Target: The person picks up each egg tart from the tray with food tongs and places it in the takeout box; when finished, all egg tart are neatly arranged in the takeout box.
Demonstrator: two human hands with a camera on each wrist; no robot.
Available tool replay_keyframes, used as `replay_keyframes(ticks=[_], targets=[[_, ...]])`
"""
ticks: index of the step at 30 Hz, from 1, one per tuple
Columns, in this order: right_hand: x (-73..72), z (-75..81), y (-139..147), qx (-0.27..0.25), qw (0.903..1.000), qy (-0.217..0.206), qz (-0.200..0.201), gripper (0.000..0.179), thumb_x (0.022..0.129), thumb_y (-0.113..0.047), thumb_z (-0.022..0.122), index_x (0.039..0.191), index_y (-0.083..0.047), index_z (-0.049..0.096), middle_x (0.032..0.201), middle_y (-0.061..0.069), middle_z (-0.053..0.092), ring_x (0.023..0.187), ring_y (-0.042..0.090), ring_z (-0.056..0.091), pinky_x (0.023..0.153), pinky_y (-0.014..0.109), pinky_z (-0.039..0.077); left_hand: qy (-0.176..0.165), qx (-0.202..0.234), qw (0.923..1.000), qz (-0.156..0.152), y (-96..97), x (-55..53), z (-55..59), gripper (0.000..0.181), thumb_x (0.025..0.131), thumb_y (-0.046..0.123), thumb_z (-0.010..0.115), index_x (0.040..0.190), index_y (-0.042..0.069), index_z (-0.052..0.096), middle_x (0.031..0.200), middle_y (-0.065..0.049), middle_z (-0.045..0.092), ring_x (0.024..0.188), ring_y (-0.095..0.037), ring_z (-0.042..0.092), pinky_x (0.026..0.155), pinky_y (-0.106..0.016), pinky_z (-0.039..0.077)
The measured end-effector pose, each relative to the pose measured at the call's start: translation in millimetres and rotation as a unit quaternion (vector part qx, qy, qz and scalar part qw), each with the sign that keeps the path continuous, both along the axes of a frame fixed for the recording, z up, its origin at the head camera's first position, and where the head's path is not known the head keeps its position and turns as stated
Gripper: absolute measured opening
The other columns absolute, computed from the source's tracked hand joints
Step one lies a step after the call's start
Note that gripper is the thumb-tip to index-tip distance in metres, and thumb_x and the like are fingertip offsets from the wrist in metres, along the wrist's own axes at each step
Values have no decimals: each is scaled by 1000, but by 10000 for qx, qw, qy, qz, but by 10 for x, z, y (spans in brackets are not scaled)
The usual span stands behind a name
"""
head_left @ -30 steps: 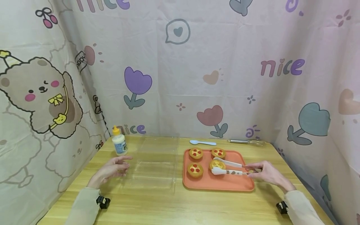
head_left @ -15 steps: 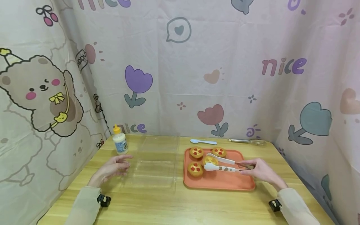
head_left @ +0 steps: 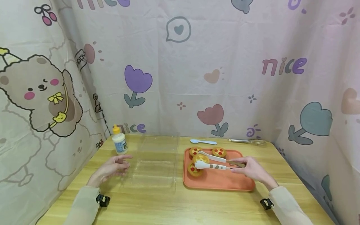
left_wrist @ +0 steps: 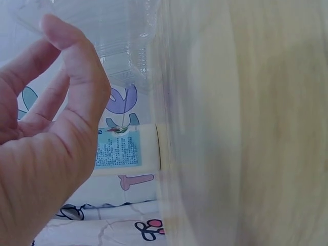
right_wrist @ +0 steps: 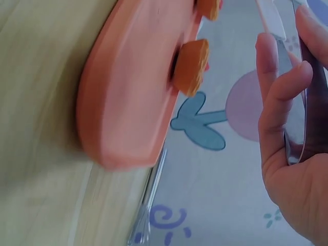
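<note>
My right hand [head_left: 250,168] grips a pair of tongs [head_left: 216,167] with white tips and metal arms, reaching left over the orange tray [head_left: 225,185]. Between the tong tips is a yellow-topped tart [head_left: 201,158], held over the tray's left part and partly covering two tarts behind and below it. Three tarts with red toppings lie on the tray: front left [head_left: 194,171], back left [head_left: 194,151] and back right [head_left: 219,152]. Beside the clear plastic box [head_left: 157,162], my left hand [head_left: 112,167] hovers with loosely bent fingers, holding nothing. The tong arms [right_wrist: 297,123] show inside my right hand in the right wrist view.
A white bottle with a yellow cap [head_left: 120,142] stands at the back left, behind my left hand. A pale blue spoon [head_left: 203,142] and a metal whisk [head_left: 247,142] lie along the table's back edge. A printed curtain [head_left: 174,78] rises behind the table.
My right hand has moved left with the tongs, carrying the yellow-topped tart from the tray's middle towards its left side. My left hand has stayed in place.
</note>
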State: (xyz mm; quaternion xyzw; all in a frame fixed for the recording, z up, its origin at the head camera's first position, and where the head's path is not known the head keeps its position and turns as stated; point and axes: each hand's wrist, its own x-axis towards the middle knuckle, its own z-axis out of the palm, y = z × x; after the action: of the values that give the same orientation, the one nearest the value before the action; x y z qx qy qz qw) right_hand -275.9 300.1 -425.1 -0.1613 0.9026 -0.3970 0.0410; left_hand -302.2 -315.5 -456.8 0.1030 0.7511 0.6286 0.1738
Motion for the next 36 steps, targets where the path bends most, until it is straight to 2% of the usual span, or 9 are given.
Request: replay_keyframes(ticks=[3,8,15,21,24,29,34,36], targets=[[4,-2,-68,23,10000,63,-14,45,84,-35,77,123,-14,69,119,12,69,43,5,33,40,22,38,7,40,10000,-46,1,10,13,59,98,14,59,148,-3,33,99,-6,59,82,-15,60,73,-32,57],[-9,19,-186,15,9998,210,23,46,84,-36,77,124,-15,69,122,10,69,40,5,29,38,22,35,5,46,10000,44,6,11,38,60,97,12,61,147,-3,33,100,-6,60,83,-15,61,74,-32,58],[-17,55,-383,20,9991,422,-90,43,81,-33,80,120,-17,71,109,5,73,44,5,33,43,21,34,22,54,10000,3,0,-4,39,64,97,10,61,149,-5,27,102,-8,63,84,-16,63,74,-33,59],[-33,38,-581,-155,9976,680,25,46,80,-35,81,119,-13,71,107,6,74,43,3,36,42,22,39,12,73,9999,-90,-13,17,41,63,97,10,60,148,-6,27,103,-8,65,84,-17,64,74,-33,60],[-31,34,-658,-151,9967,796,-31,45,79,-38,81,118,-16,73,106,3,75,42,3,35,41,21,37,1,44,10000,-84,0,21,37,63,97,11,60,149,-5,27,103,-9,64,85,-18,64,74,-33,60],[-26,46,-761,-241,9982,546,-62,42,82,-38,78,120,-21,71,112,3,74,42,7,41,41,23,40,10,-7,10000,-10,8,26,36,62,97,11,60,148,-4,28,106,-11,64,86,-19,65,75,-34,60],[-43,30,-867,-461,9984,324,-22,41,84,-32,78,122,-18,70,117,10,72,49,11,51,44,25,44,25,-82,10000,47,-7,34,29,64,96,13,62,149,-3,29,108,-13,63,87,-20,65,76,-36,60],[-54,14,-917,-495,9982,333,10,42,84,-30,78,122,-16,70,113,10,73,51,11,52,43,24,44,11,-68,10000,24,-22,36,21,64,96,13,63,149,-2,29,108,-12,63,88,-20,65,78,-37,60]])
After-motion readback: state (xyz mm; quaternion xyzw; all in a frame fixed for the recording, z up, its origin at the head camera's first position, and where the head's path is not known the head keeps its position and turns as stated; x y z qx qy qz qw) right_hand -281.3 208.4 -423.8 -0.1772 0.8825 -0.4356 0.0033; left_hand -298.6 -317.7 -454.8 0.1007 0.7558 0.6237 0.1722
